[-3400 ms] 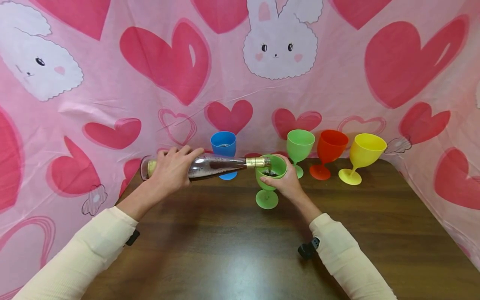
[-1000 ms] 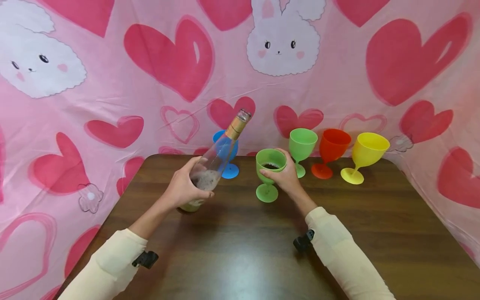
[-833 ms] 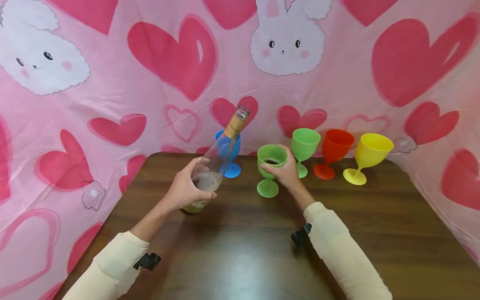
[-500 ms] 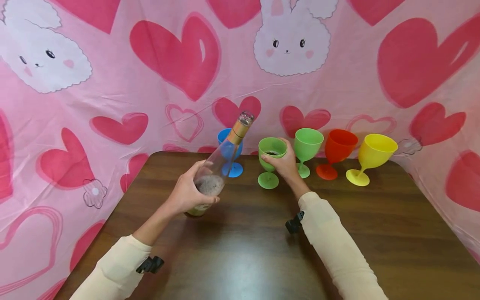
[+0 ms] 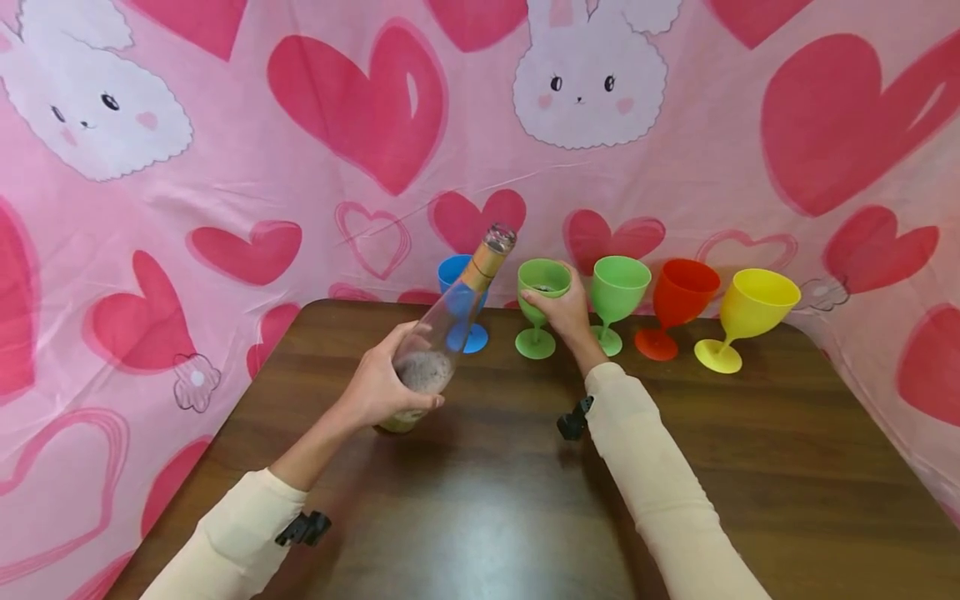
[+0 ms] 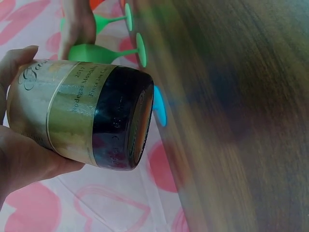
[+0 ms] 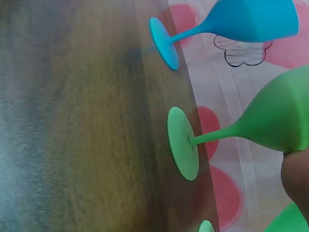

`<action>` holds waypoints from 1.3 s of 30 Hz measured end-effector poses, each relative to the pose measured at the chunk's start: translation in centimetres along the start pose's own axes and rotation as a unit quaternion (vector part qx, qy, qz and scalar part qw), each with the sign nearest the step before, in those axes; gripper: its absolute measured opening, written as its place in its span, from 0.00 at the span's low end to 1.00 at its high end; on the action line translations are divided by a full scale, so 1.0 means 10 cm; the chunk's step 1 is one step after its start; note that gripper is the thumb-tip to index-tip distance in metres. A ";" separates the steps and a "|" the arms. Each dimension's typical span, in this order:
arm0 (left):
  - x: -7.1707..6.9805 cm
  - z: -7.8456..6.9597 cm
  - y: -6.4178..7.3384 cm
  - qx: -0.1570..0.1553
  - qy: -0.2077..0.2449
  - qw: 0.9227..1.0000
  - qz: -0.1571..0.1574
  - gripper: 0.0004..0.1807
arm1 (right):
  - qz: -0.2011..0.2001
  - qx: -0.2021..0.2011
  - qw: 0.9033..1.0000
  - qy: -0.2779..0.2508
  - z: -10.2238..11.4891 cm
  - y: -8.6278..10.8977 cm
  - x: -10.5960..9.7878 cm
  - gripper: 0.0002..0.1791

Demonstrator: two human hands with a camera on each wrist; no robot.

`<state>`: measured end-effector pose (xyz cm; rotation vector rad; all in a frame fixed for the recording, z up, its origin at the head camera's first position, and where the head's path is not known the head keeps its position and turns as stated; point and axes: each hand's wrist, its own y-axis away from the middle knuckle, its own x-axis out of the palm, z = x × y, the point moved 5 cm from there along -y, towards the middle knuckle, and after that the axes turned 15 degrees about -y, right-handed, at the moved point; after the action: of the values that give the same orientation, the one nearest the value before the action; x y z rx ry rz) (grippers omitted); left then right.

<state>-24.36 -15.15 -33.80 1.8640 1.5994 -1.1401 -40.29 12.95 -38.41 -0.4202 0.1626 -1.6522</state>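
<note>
My left hand (image 5: 378, 379) grips a clear glass wine bottle (image 5: 426, 367), which leans right with its gold-collared neck up and a little foamy liquid low inside. In the left wrist view its label (image 6: 72, 111) and dark base show, the base held off the table. Thumb and fingers of my right hand (image 5: 566, 310) hold the bowl of a green goblet (image 5: 531, 312) with dark liquid in it. That goblet stands upright, its foot close over the table at the back. A blue goblet (image 5: 472, 337), partly hidden behind the bottle's neck, is to its left.
Right of the held goblet stand a second green goblet (image 5: 619, 287), a red goblet (image 5: 681, 292) and a yellow goblet (image 5: 759, 302) in a row. The brown wooden table (image 5: 480, 492) ends at a pink cloth (image 5: 360, 158) printed with hearts and rabbits.
The bottle, earlier held level and pouring into the green goblet, has been tipped up and drawn back left. My right hand has moved the goblet away, toward the table's back edge.
</note>
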 end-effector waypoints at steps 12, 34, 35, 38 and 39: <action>0.03 -0.02 -0.01 -0.002 -0.006 1.000 -0.004 0.51 | 0.019 0.007 1.000 -0.004 -0.01 -0.05 0.01 0.47; 0.13 -0.09 -0.08 -0.008 -0.019 1.000 0.011 0.52 | -0.072 -0.228 0.968 0.074 0.83 0.48 -0.41 0.26; 0.13 -0.09 -0.08 -0.008 -0.020 1.000 0.010 0.52 | -0.095 -0.239 0.964 0.072 0.82 0.48 -0.48 0.26; 0.15 -0.09 -0.08 -0.004 -0.020 1.000 0.007 0.52 | -0.149 -0.245 0.956 0.063 0.71 0.45 -0.69 0.29; 0.15 -0.09 -0.08 -0.003 -0.020 1.000 0.006 0.52 | -0.162 -0.237 0.956 0.058 0.64 0.43 -0.76 0.31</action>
<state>-24.88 -13.34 -34.36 1.8323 1.5662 -1.1592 -33.44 20.74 -35.30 -0.7419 0.6132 -1.9613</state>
